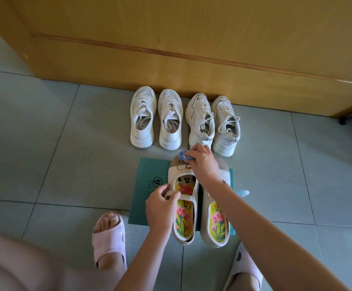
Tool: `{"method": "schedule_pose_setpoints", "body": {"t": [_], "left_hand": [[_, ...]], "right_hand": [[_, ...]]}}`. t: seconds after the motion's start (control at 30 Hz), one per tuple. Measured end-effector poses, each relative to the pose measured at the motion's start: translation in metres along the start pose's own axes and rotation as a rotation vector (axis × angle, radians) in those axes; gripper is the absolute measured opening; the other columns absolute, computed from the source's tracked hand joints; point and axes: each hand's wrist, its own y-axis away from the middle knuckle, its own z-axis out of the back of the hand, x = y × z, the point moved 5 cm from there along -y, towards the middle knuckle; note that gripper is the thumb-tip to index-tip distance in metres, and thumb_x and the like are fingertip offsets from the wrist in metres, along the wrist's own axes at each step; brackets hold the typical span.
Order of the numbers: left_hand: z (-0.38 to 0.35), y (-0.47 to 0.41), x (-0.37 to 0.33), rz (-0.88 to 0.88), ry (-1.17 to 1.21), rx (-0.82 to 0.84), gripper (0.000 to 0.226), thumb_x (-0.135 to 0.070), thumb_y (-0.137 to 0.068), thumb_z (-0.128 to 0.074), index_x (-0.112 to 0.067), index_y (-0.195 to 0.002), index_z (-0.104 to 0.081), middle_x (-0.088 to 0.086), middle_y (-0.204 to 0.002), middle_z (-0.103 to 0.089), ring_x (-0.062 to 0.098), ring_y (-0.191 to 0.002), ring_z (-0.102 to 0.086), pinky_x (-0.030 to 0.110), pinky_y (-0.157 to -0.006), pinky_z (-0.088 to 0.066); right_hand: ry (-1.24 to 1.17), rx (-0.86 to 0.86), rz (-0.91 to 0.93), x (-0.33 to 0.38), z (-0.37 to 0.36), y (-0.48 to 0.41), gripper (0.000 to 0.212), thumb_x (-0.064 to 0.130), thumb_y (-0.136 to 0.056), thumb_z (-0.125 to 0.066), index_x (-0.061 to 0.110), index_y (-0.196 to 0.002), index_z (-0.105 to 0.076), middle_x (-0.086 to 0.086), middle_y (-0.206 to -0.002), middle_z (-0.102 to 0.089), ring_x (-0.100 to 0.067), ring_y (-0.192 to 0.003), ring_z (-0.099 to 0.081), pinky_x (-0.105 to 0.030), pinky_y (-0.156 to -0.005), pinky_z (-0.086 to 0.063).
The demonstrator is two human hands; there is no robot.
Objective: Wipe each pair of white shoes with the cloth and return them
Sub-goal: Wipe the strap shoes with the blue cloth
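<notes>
The right hand (202, 162) pinches a crumpled blue cloth (183, 155) and holds it against the toe of a cream strap shoe (186, 219). The left hand (160, 204), at 7 o'clock from the right, has its fingers curled round that shoe's strap. The shoe's mate (217, 225) lies touching it at 3 o'clock, partly under the right forearm. Both shoes sit on a green mat (148, 185) on the tiled floor (45, 143). A pale blue bottle (243, 193) shows at the mat's 3 o'clock edge. At 12 o'clock from the mat, two pairs of white sneakers stand against a wooden panel (171, 49): the left pair (141, 122) and the right pair (225, 127). Pink slippers (110, 240) are on the person's feet at 6 o'clock.
</notes>
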Motion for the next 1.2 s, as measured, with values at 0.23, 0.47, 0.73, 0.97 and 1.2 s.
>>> {"method": "schedule_pose_setpoints", "body": {"t": [0.23,0.47,0.73,0.97,1.2], "left_hand": [[0.002,-0.003,0.003,-0.019,-0.013,-0.015,0.037,-0.03,-0.081,-0.07,-0.017,-0.115,-0.067,-0.004,-0.095,-0.071,0.007,-0.08,-0.065,0.02,-0.069,-0.052],[0.002,-0.004,0.007,-0.02,0.026,-0.004,0.039,-0.029,-0.081,-0.071,-0.014,-0.117,-0.066,-0.001,-0.099,-0.071,0.009,-0.083,-0.064,0.018,-0.072,-0.049],[0.001,-0.005,0.007,-0.051,0.006,0.004,0.04,-0.031,-0.082,-0.07,-0.015,-0.118,-0.065,0.0,-0.104,-0.071,0.009,-0.085,-0.065,0.018,-0.073,-0.052],[0.0,-0.006,0.007,-0.048,-0.013,-0.002,0.037,-0.029,-0.082,-0.069,-0.015,-0.117,-0.066,0.0,-0.1,-0.072,0.009,-0.082,-0.066,0.02,-0.071,-0.053],[0.002,-0.007,0.009,-0.039,-0.037,-0.021,0.025,-0.021,-0.085,-0.064,-0.013,-0.108,-0.07,0.0,-0.084,-0.072,0.008,-0.067,-0.061,0.012,-0.052,-0.039]], "right_hand": [[0.087,0.083,0.069,0.0,-0.008,0.029,0.019,0.007,-0.086,-0.06,0.011,-0.101,-0.072,-0.007,-0.102,-0.059,-0.028,-0.099,-0.049,-0.042,-0.076,-0.049],[-0.308,0.246,-0.142,0.006,0.023,0.023,0.021,0.012,-0.087,-0.063,0.02,-0.067,-0.064,0.001,-0.077,-0.052,-0.012,-0.069,-0.049,-0.018,-0.063,-0.037],[-0.072,-0.083,-0.449,-0.011,-0.001,-0.011,0.023,0.024,-0.092,-0.055,0.011,-0.106,-0.069,-0.007,-0.109,-0.056,-0.025,-0.105,-0.049,-0.031,-0.074,-0.044],[0.171,-0.052,-0.188,0.035,-0.023,0.001,0.024,0.012,-0.09,-0.052,0.011,-0.106,-0.07,-0.007,-0.109,-0.056,-0.028,-0.106,-0.043,-0.036,-0.09,-0.038],[0.151,0.217,0.018,0.051,-0.043,0.024,0.022,0.02,-0.092,-0.053,0.018,-0.103,-0.071,-0.004,-0.103,-0.059,-0.022,-0.104,-0.044,-0.029,-0.082,-0.03]]}}
